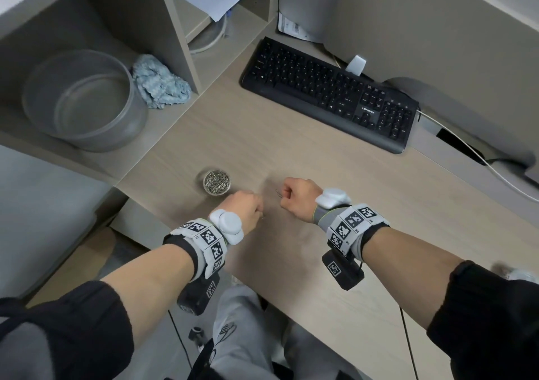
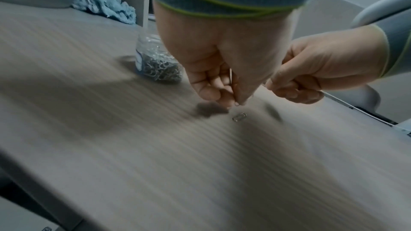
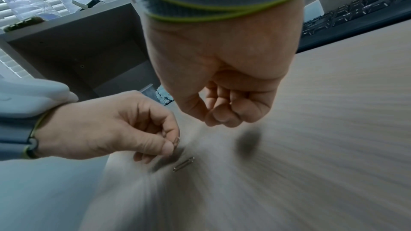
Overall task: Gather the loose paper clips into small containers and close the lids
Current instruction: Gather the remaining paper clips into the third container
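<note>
A small clear round container, lid off and full of silver paper clips, stands on the desk left of my hands; it also shows in the left wrist view. My left hand pinches a paper clip between thumb and forefinger just above the desk. One loose paper clip lies flat just beyond those fingertips, seen too in the right wrist view and between my hands in the head view. My right hand hovers close by with its fingers curled and nothing visible in them.
A black keyboard lies at the back right, a white cable running past it. In the shelf unit to the left sit a large grey round tub and a crumpled blue cloth. The desk's front edge runs near my left wrist.
</note>
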`<state>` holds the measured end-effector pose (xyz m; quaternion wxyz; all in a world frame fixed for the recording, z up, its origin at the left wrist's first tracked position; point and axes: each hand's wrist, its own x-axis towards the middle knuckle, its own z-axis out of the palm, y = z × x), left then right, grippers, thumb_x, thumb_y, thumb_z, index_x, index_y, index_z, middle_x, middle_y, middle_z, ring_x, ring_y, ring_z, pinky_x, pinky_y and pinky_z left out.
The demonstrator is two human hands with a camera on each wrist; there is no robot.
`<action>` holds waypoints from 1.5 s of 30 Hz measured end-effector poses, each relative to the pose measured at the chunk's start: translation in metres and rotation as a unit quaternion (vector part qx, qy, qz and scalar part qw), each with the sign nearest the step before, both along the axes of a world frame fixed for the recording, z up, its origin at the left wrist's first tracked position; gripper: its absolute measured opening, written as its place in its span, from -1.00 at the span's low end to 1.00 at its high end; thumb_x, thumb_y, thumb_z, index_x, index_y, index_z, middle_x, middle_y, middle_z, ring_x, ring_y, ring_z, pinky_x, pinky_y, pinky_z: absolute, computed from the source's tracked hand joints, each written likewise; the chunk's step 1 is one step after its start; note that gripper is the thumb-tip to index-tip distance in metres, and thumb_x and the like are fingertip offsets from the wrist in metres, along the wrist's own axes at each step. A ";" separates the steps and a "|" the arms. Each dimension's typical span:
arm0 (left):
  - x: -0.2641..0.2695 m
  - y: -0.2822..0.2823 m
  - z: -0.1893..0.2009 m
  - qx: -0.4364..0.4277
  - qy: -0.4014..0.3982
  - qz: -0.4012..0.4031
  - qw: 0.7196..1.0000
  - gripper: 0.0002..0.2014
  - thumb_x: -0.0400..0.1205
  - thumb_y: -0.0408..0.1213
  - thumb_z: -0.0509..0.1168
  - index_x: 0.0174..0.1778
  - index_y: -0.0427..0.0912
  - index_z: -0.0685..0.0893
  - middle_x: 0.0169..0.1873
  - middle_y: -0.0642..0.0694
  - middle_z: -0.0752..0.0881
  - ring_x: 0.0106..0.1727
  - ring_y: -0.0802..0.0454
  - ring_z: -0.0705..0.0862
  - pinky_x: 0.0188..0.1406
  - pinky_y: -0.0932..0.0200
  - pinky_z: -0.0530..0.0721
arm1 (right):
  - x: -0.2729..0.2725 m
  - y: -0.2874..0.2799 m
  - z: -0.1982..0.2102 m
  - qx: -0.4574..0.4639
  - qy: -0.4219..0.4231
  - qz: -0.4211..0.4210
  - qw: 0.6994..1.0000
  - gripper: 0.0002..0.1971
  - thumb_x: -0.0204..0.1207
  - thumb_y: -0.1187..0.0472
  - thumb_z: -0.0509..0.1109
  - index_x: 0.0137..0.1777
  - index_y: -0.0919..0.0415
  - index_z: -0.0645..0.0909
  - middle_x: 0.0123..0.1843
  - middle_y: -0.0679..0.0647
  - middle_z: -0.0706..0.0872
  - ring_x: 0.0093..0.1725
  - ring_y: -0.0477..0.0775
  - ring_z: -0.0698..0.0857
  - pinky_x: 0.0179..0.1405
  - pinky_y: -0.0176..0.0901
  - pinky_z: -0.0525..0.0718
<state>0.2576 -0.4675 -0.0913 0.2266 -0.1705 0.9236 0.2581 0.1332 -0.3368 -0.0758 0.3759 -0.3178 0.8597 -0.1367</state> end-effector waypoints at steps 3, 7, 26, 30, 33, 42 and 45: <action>0.011 -0.014 0.011 0.005 0.042 0.046 0.998 -0.96 0.59 -0.27 0.28 -0.13 -0.09 0.63 -0.12 -0.14 0.71 -0.08 -0.23 0.69 -0.05 -0.04 0.68 | 0.005 -0.015 0.007 -0.009 -0.009 0.014 1.000 -0.88 0.37 0.16 0.32 -0.33 0.04 0.43 -0.24 0.02 0.69 -0.14 0.22 0.69 -0.17 0.04 0.65; 0.024 -0.046 0.026 -0.017 0.069 0.165 0.984 -0.93 0.60 -0.31 0.27 -0.07 -0.08 0.63 -0.19 -0.12 0.71 -0.16 -0.25 0.66 -0.14 0.01 0.69 | 0.011 -0.047 0.021 -0.035 -0.017 0.025 0.999 -0.91 0.40 0.19 0.31 -0.30 0.05 0.47 -0.25 0.04 0.72 -0.21 0.20 0.69 -0.16 0.06 0.72; 0.040 -0.068 0.006 0.072 0.056 0.271 0.958 -0.10 0.32 -0.16 0.66 0.53 -0.15 0.34 0.36 -0.28 0.41 0.31 -0.24 0.52 0.31 0.11 0.44 | 0.020 -0.060 -0.001 0.044 0.015 0.130 0.990 -0.88 0.44 0.16 0.43 -0.12 -0.01 0.53 -0.13 0.03 0.71 -0.12 0.18 0.71 -0.18 -0.10 0.62; 0.035 -0.062 0.006 0.039 0.043 0.258 0.964 -0.18 0.36 -0.17 0.62 0.52 -0.01 0.39 0.35 -0.21 0.38 0.29 -0.22 0.54 0.26 0.11 0.47 | 0.023 -0.037 -0.010 0.092 0.006 0.198 0.976 -0.82 0.45 0.16 0.42 -0.05 0.03 0.47 -0.09 0.02 0.66 -0.15 0.18 0.64 -0.23 -0.16 0.50; 0.035 -0.058 0.009 0.031 0.048 0.260 0.964 -0.28 0.40 -0.20 0.57 0.46 -0.04 0.44 0.31 -0.20 0.41 0.22 -0.22 0.57 0.14 0.15 0.46 | 0.029 -0.029 -0.011 0.098 0.013 0.213 0.972 -0.87 0.52 0.20 0.35 0.01 0.09 0.47 -0.10 0.06 0.66 -0.18 0.20 0.62 -0.30 -0.16 0.46; 0.047 -0.046 0.016 0.011 0.046 0.265 0.963 -0.28 0.42 -0.07 0.55 0.45 -0.03 0.39 0.24 -0.18 0.58 0.20 -0.25 0.63 0.09 0.09 0.58 | 0.037 -0.027 -0.014 0.124 0.033 0.227 0.966 -0.81 0.61 0.17 0.24 0.04 0.25 0.62 0.02 0.18 0.75 -0.17 0.21 0.62 -0.30 -0.17 0.44; 0.049 -0.042 0.014 0.024 0.046 0.271 0.961 -0.28 0.39 -0.08 0.56 0.42 -0.04 0.39 0.19 -0.21 0.60 0.14 -0.28 0.64 0.11 0.01 0.62 | 0.039 -0.025 -0.013 0.122 0.039 0.229 0.965 -0.79 0.62 0.18 0.24 0.09 0.29 0.62 0.06 0.19 0.75 -0.14 0.23 0.66 -0.32 -0.18 0.45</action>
